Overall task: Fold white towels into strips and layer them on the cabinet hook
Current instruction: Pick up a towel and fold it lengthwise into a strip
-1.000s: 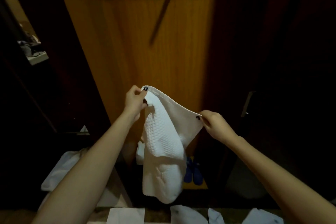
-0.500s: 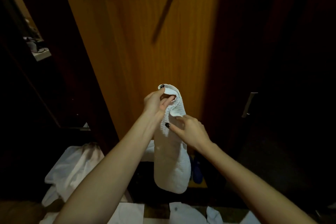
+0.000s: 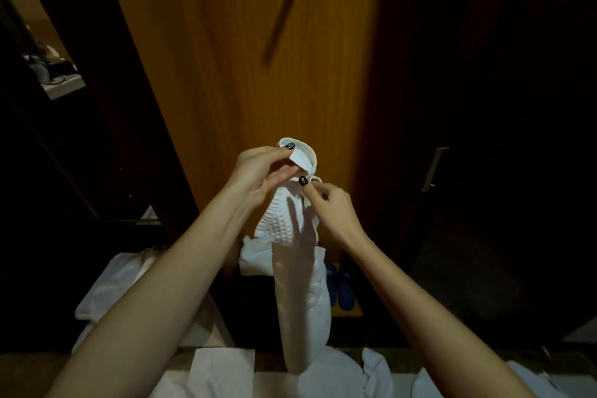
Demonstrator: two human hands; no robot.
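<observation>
Before the panel (image 3: 252, 81), left hand (image 3: 258, 173) and right hand (image 3: 332, 208) pinch a narrow, waffle-textured towel (image 3: 303, 300).

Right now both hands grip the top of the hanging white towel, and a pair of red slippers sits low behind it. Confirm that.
Not quite: the slippers are blue, not red, as the head view shows. The rest holds: the left hand and right hand both grip the top of the hanging white towel.

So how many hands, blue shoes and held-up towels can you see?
Hands: 2, left hand and right hand
Blue shoes: 2
Held towel: 1
Total: 5
</observation>
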